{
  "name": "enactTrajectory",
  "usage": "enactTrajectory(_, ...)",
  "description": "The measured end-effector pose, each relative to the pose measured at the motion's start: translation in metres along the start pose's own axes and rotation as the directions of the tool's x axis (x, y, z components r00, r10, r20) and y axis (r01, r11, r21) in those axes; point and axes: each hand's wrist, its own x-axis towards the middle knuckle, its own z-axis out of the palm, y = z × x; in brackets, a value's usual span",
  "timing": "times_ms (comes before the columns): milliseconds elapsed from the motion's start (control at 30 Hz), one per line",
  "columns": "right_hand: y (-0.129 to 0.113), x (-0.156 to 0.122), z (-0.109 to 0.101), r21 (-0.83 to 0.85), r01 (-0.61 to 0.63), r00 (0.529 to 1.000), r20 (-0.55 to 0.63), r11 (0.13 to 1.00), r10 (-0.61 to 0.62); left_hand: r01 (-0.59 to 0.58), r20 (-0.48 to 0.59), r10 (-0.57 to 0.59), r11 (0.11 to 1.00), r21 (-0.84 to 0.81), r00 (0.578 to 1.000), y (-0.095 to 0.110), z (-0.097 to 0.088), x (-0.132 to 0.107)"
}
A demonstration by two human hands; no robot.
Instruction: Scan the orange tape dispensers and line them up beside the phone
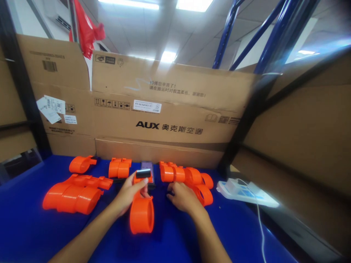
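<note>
My left hand (128, 193) is closed around an orange plastic part (142, 212) with a round cuff end, and a small black piece (143, 173) sits at its top by my thumb. My right hand (182, 197) rests knuckles-up on the blue table (35, 226), fingers curled down beside the held part. What the right fingers touch is hidden. A phone (147, 166) lies flat just behind the held part.
More orange parts lie around: a large group (74, 195) at left, one (80, 164) behind it, a pair (120, 168) at centre, and several (189, 179) at right. A white device with a cable (244, 191) is at right. Cardboard boxes (170, 120) wall the back.
</note>
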Motion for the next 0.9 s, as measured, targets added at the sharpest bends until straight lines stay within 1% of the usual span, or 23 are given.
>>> enactTrajectory(67, 0.002, 0.0, -0.001, 0.027, 0.013, 1.0, -0.002, 1.0, -0.013, 0.001, 0.002, -0.001, 1.0, -0.029, 1.0, 0.0, 0.0, -0.001)
enactTrajectory(200, 0.007, -0.001, -0.006, 0.167, 0.068, 0.997, -0.049, 0.984, -0.061, -0.016, 0.001, 0.016, 0.999, -0.042, 1.0, 0.001, 0.001, -0.001)
enactTrajectory(333, 0.006, 0.002, -0.01, 0.325, 0.035, 0.997, -0.071, 0.945, -0.013, -0.013, -0.005, 0.013, 1.0, -0.028, 1.0, 0.0, 0.0, 0.0)
enactTrajectory(400, -0.001, 0.004, -0.011, 0.478, 0.034, 0.996, -0.084, 0.878, 0.007, -0.016, -0.006, 0.016, 1.0, -0.009, 1.0, -0.001, 0.0, 0.001)
enactTrajectory(433, -0.005, 0.006, -0.01, 0.572, 0.045, 0.995, -0.098, 0.819, 0.014, -0.02, -0.003, 0.02, 1.0, 0.002, 1.0, -0.002, 0.0, 0.001)
enactTrajectory(467, -0.011, 0.007, -0.01, 0.667, 0.067, 0.992, -0.122, 0.742, 0.019, -0.023, 0.0, 0.023, 1.0, 0.013, 1.0, -0.002, 0.0, 0.001)
enactTrajectory(533, -0.024, 0.008, -0.007, 0.821, 0.136, 0.984, -0.179, 0.555, 0.025, -0.026, 0.009, 0.026, 0.999, 0.032, 1.0, -0.003, 0.0, 0.0)
enactTrajectory(567, -0.031, 0.009, -0.006, 0.86, 0.17, 0.977, -0.212, 0.48, 0.033, -0.026, 0.012, 0.025, 0.999, 0.038, 1.0, -0.003, 0.001, 0.0)
enactTrajectory(600, -0.038, 0.009, -0.004, 0.879, 0.202, 0.971, -0.239, 0.432, 0.033, -0.025, 0.015, 0.024, 0.999, 0.04, 1.0, -0.003, 0.001, 0.001)
enactTrajectory(633, -0.044, 0.009, -0.003, 0.885, 0.23, 0.964, -0.265, 0.405, 0.032, -0.022, 0.02, 0.021, 0.999, 0.04, 1.0, -0.003, 0.001, 0.001)
enactTrajectory(700, -0.054, 0.009, 0.0, 0.884, 0.265, 0.951, -0.304, 0.384, 0.045, -0.02, 0.032, 0.019, 0.999, 0.036, 0.999, -0.003, 0.001, 0.001)
enactTrajectory(800, -0.065, 0.007, 0.005, 0.889, 0.276, 0.943, -0.325, 0.366, 0.078, -0.016, 0.039, 0.015, 0.999, 0.035, 0.999, -0.002, 0.001, 0.002)
enactTrajectory(900, -0.073, 0.004, 0.01, 0.903, 0.302, 0.937, -0.341, 0.305, 0.08, -0.023, 0.036, 0.021, 0.999, 0.036, 0.999, -0.002, 0.002, 0.001)
